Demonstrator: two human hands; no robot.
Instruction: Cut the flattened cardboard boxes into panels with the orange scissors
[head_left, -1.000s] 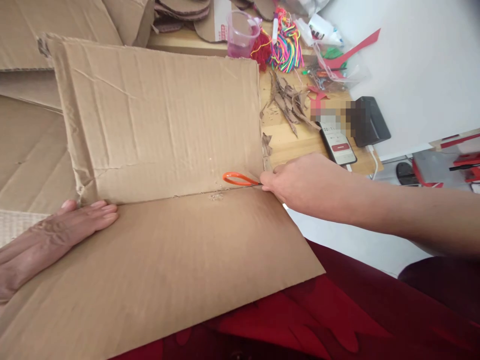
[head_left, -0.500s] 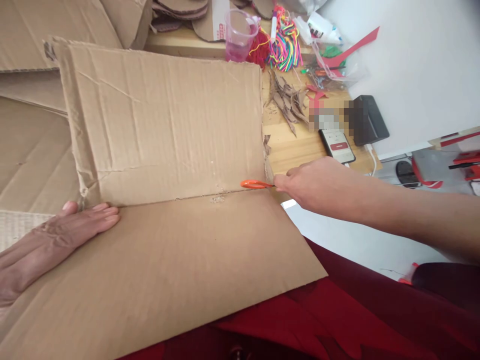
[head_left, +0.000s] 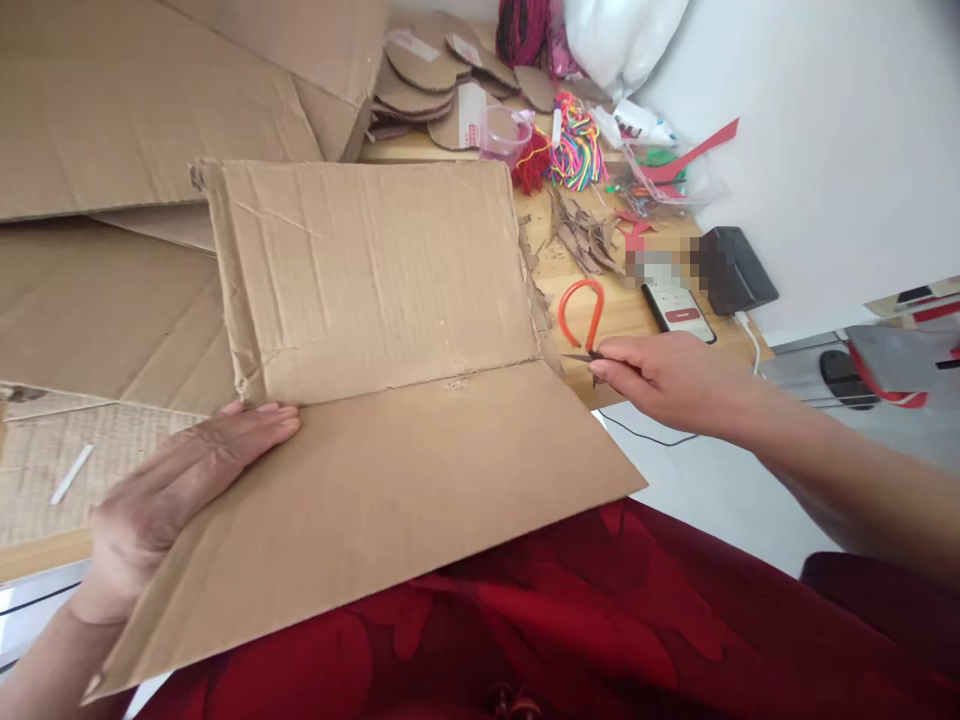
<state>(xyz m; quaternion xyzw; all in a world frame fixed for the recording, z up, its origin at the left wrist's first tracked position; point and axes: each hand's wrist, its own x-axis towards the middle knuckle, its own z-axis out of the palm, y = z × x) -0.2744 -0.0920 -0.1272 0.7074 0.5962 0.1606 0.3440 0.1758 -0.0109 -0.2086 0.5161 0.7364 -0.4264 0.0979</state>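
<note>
A large piece of cardboard (head_left: 420, 470) lies in front of me, its ribbed far panel (head_left: 375, 270) divided from the smooth near panel by a crease. My left hand (head_left: 202, 465) rests flat on its left side by the crease, fingers stretched out. Just off the right end of the crease, my right hand (head_left: 652, 380) grips orange-handled scissors (head_left: 581, 300) around the blades. One orange loop points away from me, and a dark pointed tip sticks out leftward towards the cardboard. My fingers hide much of the blades.
Torn cardboard scraps (head_left: 585, 230), a phone (head_left: 679, 305) and a black stand (head_left: 735, 270) are on the right of the wooden table. Behind are colourful cords (head_left: 577, 150), a plastic cup (head_left: 504, 135) and rounded cardboard pieces (head_left: 424, 65). More cardboard sheets (head_left: 150, 120) lie left.
My right hand has drawn the scissors off the crease and turned them, so the orange loop now points away from me. My left hand stays on the cardboard. The view has shifted.
</note>
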